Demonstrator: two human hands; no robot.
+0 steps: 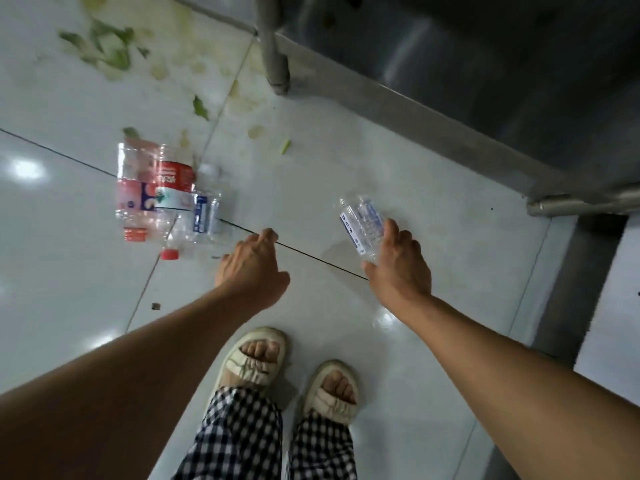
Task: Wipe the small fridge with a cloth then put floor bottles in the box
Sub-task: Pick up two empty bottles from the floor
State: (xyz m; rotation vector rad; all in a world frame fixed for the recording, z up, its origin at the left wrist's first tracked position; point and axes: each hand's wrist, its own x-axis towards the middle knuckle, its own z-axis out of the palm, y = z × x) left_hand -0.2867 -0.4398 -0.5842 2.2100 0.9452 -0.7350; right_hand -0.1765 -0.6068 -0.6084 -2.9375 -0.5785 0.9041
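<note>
Now right grip round a clear bottle — left grip loose, near floor bottles.

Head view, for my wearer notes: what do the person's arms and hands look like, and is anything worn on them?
Both forearms are bare, with no sleeves showing. The left hand and right hand carry no gloves, and no rings, watch or bands are visible from this angle.
</note>
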